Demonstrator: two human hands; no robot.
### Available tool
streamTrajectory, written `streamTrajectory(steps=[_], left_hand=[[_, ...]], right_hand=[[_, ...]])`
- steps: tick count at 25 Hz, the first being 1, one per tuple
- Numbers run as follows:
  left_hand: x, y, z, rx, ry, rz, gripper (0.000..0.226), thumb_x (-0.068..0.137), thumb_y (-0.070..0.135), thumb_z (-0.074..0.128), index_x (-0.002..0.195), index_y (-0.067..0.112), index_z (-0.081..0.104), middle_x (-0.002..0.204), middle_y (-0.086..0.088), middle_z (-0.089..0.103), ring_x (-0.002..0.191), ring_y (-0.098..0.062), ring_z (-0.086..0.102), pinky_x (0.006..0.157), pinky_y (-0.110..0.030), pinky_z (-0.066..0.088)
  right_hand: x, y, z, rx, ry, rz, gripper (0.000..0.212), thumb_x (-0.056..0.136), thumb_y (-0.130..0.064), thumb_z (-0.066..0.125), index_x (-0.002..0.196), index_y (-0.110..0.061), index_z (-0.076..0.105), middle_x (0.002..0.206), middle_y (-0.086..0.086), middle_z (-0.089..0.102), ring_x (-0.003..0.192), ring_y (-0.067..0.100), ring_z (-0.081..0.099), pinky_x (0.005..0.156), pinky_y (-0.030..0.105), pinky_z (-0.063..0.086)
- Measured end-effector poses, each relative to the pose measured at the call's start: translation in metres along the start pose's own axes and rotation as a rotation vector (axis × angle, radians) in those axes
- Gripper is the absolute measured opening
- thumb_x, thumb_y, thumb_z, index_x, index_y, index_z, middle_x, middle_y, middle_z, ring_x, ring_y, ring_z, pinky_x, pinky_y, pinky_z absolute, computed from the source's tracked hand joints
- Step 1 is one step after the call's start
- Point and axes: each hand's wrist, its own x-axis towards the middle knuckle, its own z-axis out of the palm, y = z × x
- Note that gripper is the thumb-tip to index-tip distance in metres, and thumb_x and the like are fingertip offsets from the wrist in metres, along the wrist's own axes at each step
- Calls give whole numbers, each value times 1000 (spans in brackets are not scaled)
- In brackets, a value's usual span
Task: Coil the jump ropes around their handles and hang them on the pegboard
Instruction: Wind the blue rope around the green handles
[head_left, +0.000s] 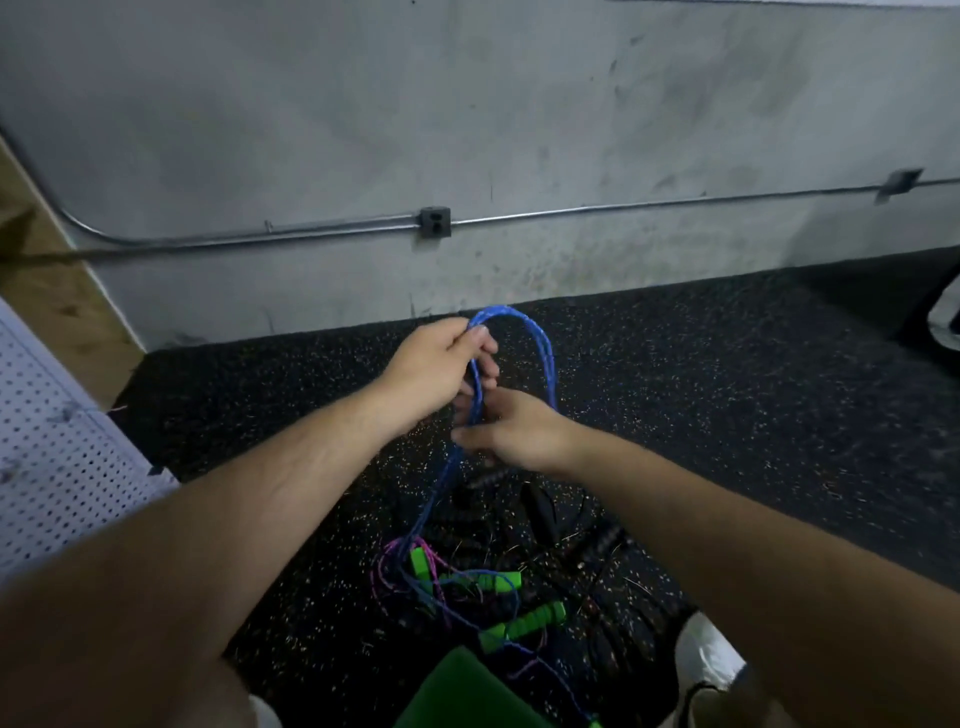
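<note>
While the left hand (441, 364) pinches the blue rope (540, 353) loop, the right hand (511, 428) grips its strands below.

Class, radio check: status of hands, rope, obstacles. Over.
Left hand and right hand grip blue rope, loop raised. Green handles on floor, tangled with pink rope. Pegboard at left.

A blue rope (540, 353) flecked with white, bright green handles (524, 626), a purple rope (387, 558), black floor (727, 389) speckled pale, white pegboard (52, 457), grey wall (467, 130).
</note>
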Motion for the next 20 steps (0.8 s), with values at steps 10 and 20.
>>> streamTrajectory(steps=[10,20], left_hand=[[1,-64,-7,159,-441,-61,23,107,34,44,114,31,66,105,7,77,107,-9,68,100,-37,48],[19,4,-6,-136,-35,94,28,109,18,41,95,11,64,81,-4,73,80,-21,75,70,-31,58]], right_hand=[[20,-44,-43,269,459,-223,21,104,-18,54,97,-5,69,86,8,74,60,12,66,59,28,57],[17,-4,-4,-96,-37,-39,11,96,-17,66,105,-14,69,84,-4,69,64,5,59,60,20,50]])
